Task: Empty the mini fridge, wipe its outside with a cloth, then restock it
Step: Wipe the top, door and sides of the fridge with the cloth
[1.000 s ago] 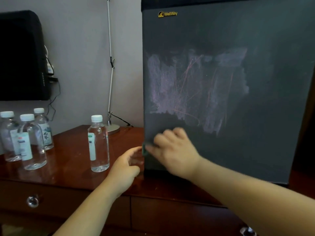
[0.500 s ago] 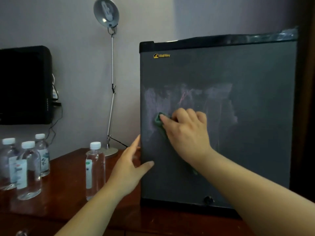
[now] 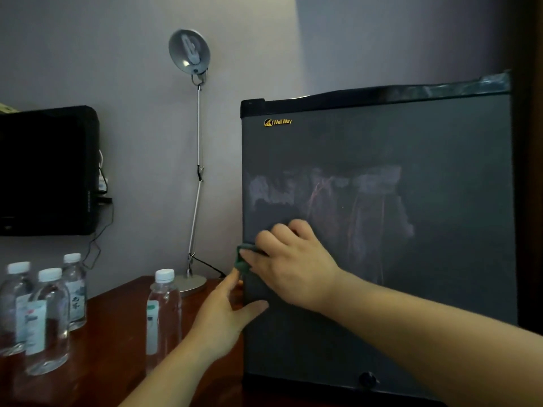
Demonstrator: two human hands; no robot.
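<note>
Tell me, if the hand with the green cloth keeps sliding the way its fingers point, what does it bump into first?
Probably nothing at first. The right hand points left, and its cloth already sits at the fridge door's left edge. Past that, the lamp pole looks nearest, though depth is unclear.

- Right hand (image 3: pixel 289 264): bare forearm stretched forward from lower right, palm flat, fingers curled and pressing down on something green.
- Left hand (image 3: pixel 227 317): reaching up from below, fingers spread, thumb out.
</note>
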